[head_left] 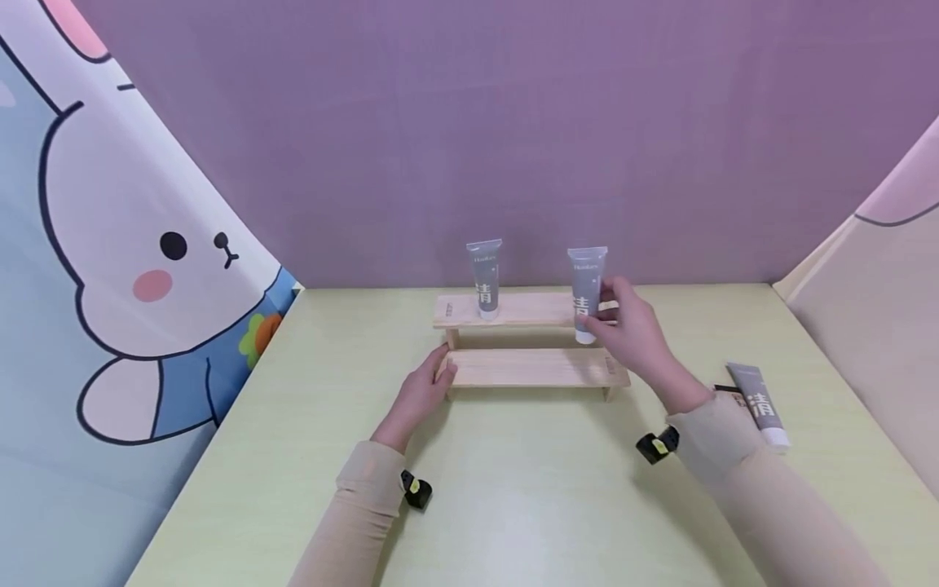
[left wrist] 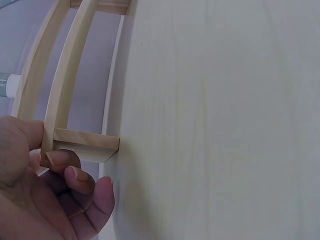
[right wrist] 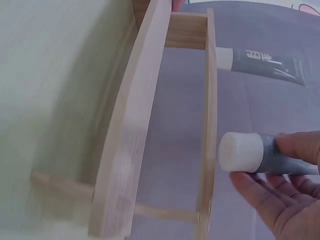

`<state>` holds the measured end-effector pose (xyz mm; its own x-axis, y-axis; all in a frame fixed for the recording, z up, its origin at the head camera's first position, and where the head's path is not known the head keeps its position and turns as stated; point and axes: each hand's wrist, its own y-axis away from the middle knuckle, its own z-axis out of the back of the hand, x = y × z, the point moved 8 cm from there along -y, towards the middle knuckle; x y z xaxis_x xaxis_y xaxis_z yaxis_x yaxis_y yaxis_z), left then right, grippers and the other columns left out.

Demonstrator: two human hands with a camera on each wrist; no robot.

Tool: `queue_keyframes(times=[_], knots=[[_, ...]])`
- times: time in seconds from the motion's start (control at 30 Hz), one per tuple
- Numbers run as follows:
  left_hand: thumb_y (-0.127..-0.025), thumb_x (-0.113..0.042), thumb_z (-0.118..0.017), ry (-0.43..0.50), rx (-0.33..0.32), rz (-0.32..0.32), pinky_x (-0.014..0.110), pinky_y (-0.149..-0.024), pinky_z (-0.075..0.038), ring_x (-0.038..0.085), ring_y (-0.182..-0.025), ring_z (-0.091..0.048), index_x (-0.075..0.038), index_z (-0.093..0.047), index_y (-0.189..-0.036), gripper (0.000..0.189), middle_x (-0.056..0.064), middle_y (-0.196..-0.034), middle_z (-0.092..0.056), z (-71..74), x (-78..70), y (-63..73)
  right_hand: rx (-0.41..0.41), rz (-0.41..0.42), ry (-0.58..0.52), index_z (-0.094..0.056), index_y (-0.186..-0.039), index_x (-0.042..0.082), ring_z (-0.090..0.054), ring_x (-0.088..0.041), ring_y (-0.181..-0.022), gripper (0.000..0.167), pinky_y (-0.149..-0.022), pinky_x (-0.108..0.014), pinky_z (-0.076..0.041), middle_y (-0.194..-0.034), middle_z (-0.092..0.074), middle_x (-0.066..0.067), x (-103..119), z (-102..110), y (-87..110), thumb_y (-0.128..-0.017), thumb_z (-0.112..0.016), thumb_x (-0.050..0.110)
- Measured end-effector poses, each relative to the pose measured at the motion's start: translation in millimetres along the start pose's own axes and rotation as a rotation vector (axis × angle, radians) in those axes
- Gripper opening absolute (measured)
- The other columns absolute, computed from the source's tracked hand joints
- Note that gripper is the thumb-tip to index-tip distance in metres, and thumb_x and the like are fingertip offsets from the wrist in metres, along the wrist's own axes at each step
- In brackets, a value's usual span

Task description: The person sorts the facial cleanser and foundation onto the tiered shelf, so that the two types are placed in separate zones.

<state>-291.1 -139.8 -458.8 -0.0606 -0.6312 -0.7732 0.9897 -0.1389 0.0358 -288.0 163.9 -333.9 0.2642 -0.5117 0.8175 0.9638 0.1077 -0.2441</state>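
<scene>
A two-tier wooden shelf (head_left: pixel 528 368) stands near the back of the table. My left hand (head_left: pixel 420 398) pinches the left end of its lower board between thumb and fingers, as the left wrist view shows close up. On the upper board, toward the left, a grey squeeze tube (head_left: pixel 485 281) stands upright on its white cap. My right hand (head_left: pixel 632 330) holds a second grey tube (head_left: pixel 587 285) cap down at the upper board's right part. In the right wrist view the white cap (right wrist: pixel 241 152) of this held tube is beside the upper board's edge, with thumb and fingers around the grey body.
Right of the shelf, another grey tube (head_left: pixel 759 403) lies on the table, overlapping a small dark item (head_left: pixel 729 393). A purple cloth (head_left: pixel 535 147) hangs behind the table. A rabbit-print cloth (head_left: pixel 110 269) hangs at the left, and a pale cloth (head_left: pixel 880 310) at the right.
</scene>
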Motion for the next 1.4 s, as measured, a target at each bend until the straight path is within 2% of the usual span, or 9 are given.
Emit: queue_keyframes(times=[0.33, 0.6, 0.83, 1.17, 1.27, 1.4], knots=[[-0.103, -0.038, -0.047, -0.004, -0.003, -0.001, 0.059, -0.107, -0.032, 0.041, -0.135, -0.038, -0.025, -0.033, -0.153, 0.053, 0.015, -0.149, -0.042, -1.2, 2.3, -1.2, 0.001, 0.042, -0.111, -0.039, -0.129, -0.003, -0.064, -0.04, -0.105, 0.05, -0.083, -0.041, -0.056, -0.119, -0.054, -0.023, 8.3, -32.8, -30.6, -0.09, -0.069, 0.003], [-0.103, -0.036, -0.047, 0.005, -0.014, -0.006, 0.057, -0.108, -0.032, 0.039, -0.136, -0.038, -0.023, -0.034, -0.152, 0.053, 0.014, -0.149, -0.042, -0.7, -0.3, 1.5, 0.016, 0.042, -0.134, -0.04, -0.132, 0.001, -0.062, -0.037, -0.111, 0.05, -0.088, -0.038, -0.054, -0.122, -0.054, -0.018, 9.4, -53.5, -42.4, -0.091, -0.068, 0.005], [-0.103, -0.035, -0.047, 0.006, -0.02, -0.011, 0.057, -0.108, -0.032, 0.04, -0.136, -0.038, -0.023, -0.035, -0.152, 0.052, 0.014, -0.149, -0.042, 0.0, -0.2, 1.3, 0.039, 0.047, -0.136, -0.038, -0.136, 0.003, -0.06, -0.036, -0.115, 0.051, -0.092, -0.037, -0.052, -0.126, -0.055, -0.02, 11.9, -67.0, -49.6, -0.093, -0.066, 0.006], [-0.104, -0.036, -0.047, 0.01, -0.012, -0.008, 0.057, -0.108, -0.031, 0.038, -0.137, -0.036, -0.024, -0.033, -0.153, 0.052, 0.012, -0.151, -0.041, -0.1, -2.7, -0.9, 0.014, 0.037, -0.098, -0.035, -0.144, 0.006, -0.059, -0.035, -0.116, 0.062, -0.093, -0.036, -0.051, -0.132, -0.055, -0.019, 12.3, -63.4, -48.1, -0.091, -0.068, 0.007], [-0.104, -0.036, -0.046, 0.004, -0.006, -0.008, 0.057, -0.108, -0.031, 0.039, -0.137, -0.036, -0.024, -0.033, -0.153, 0.052, 0.013, -0.151, -0.041, -1.6, -2.9, -1.9, -0.021, 0.042, -0.087, -0.037, -0.144, 0.006, -0.058, -0.035, -0.116, 0.064, -0.095, -0.038, -0.051, -0.131, -0.055, -0.017, 9.4, -53.2, -38.2, -0.09, -0.07, 0.008], [-0.104, -0.036, -0.046, -0.011, -0.003, -0.014, 0.058, -0.107, -0.032, 0.04, -0.135, -0.038, -0.024, -0.033, -0.153, 0.052, 0.015, -0.15, -0.042, -2.9, -4.8, -3.0, -0.073, 0.094, -0.057, -0.045, -0.139, 0.001, -0.06, -0.035, -0.114, 0.054, -0.095, -0.041, -0.051, -0.128, -0.057, -0.018, 6.7, -31.1, -18.5, -0.09, -0.069, 0.005]])
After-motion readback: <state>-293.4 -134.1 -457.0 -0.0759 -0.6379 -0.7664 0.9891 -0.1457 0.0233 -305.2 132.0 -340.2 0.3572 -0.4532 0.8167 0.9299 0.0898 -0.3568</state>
